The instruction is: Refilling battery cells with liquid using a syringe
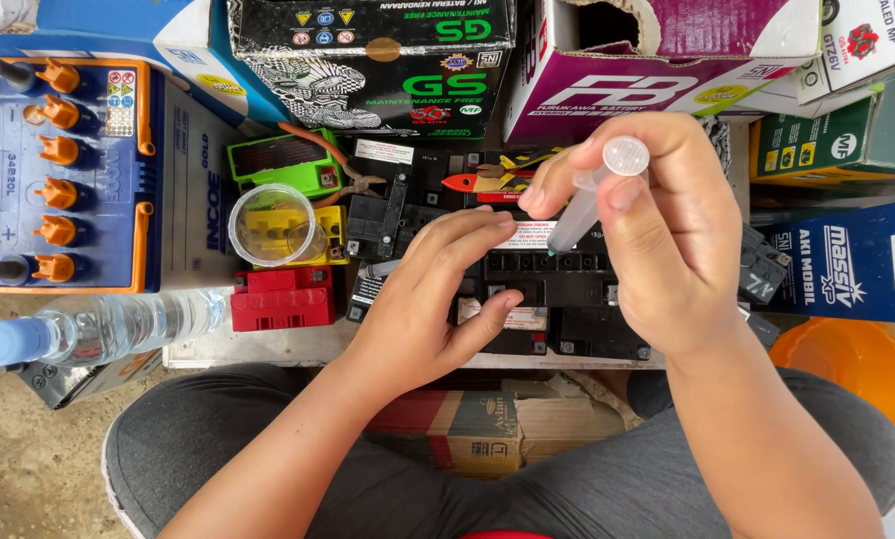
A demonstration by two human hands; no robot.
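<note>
Hands meet over a small black rectangular motorcycle battery (557,289) on the low bench: the left hand (438,299) rests open on it (fingers spread), the right hand (657,230) pinching a clear plastic syringe (592,195), tip down.

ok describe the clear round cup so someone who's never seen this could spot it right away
Start at the big blue battery with orange caps at the left. Just right of it, past the white box side, the clear round cup sits over a yellow block, below a green battery and above a red one. It is the only see-through, empty, round container there.
</note>
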